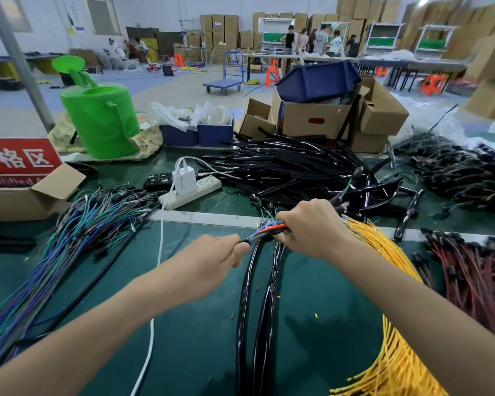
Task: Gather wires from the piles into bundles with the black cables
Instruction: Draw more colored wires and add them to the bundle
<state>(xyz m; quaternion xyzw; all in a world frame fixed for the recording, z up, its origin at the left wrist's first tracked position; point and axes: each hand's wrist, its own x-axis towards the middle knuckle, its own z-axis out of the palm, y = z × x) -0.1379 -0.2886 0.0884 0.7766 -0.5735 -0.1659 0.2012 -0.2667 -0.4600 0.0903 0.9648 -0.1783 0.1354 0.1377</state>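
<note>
Over the middle of the green table (183, 324), my two hands hold one small bundle of coloured wires (266, 230), orange, blue and green. My left hand (212, 264) pinches its left end. My right hand (312, 227) grips the bundle together with black cables (255, 304) that hang down toward me. A pile of blue, green and purple wires (69, 241) lies at the left. A yellow wire pile (389, 324) lies at the right, with a red wire pile (475, 270) beyond it. A big heap of black cable pieces (292, 167) sits behind my hands.
A white power strip (192, 190) with a charger and its white cord (155, 295) lies left of centre. A green watering can (103, 121), blue bins (197, 134) and cardboard boxes (326, 118) stand along the back. An open carton (26, 192) sits at the far left.
</note>
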